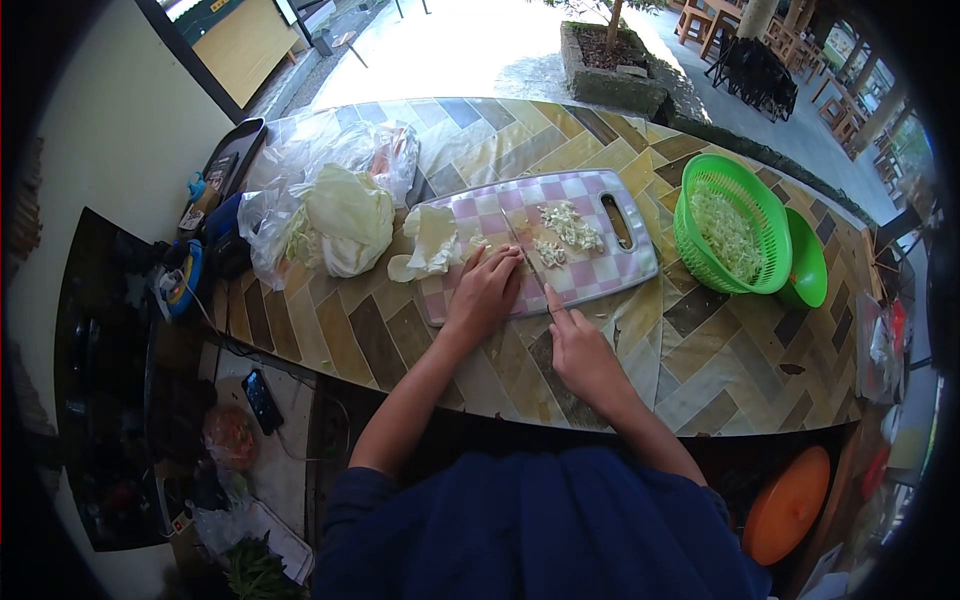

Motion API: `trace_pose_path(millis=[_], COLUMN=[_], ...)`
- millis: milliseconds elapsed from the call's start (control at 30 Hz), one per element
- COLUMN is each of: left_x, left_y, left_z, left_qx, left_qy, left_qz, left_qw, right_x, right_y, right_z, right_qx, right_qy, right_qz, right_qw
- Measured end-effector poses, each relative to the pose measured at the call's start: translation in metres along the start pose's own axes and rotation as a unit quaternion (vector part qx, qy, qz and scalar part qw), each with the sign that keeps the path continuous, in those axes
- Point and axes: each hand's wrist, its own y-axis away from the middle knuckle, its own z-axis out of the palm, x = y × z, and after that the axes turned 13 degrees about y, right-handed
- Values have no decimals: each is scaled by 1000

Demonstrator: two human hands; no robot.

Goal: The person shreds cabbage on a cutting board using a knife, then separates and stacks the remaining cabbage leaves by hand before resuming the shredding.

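One knife (533, 262) is at the centre of the frame, over a checkered cutting board (592, 284), its long axis slanting from the handle at lower right to the tip at upper left. The right hand (582, 350) is closed around the handle, index finger extended forward along the knife. The left hand (487, 290) is partly curled, fingertips down beside the blade; whether they grip a piece cannot be told. Chopped pale pieces (572, 226) lie right of the blade, and cabbage leaves (433, 240) overlap the board's left end. The board's long axis runs nearly crosswise, its slotted end toward the right. A larger cabbage piece (352, 215) sits on the counter (640, 375) at left; a green basket (697, 258) of shreds stands at right.
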Motion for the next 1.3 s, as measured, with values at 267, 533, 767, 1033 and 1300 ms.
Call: trace_pose_path(millis=[267,533,767,1033,1300], left_x=[1,-1,-1,-1,1], left_y=[-1,-3,2,6,6], left_z=[0,-3,-3,-3,-5], left_qx=[4,9,-17,-17,-20], left_qy=[0,5,-33,-43,-36], left_qz=[0,17,6,9,3], left_qw=[1000,1000,999,999,999], right_x=[-4,9,16,-4,-10], right_y=[-12,-15,-3,2,-1], right_z=[14,19,7,7,13], right_qx=[-11,11,18,1,-18], right_qy=[-9,22,13,18,34], right_qz=[20,2,4,8,23], right_qw=[1000,1000,1000,1000,999])
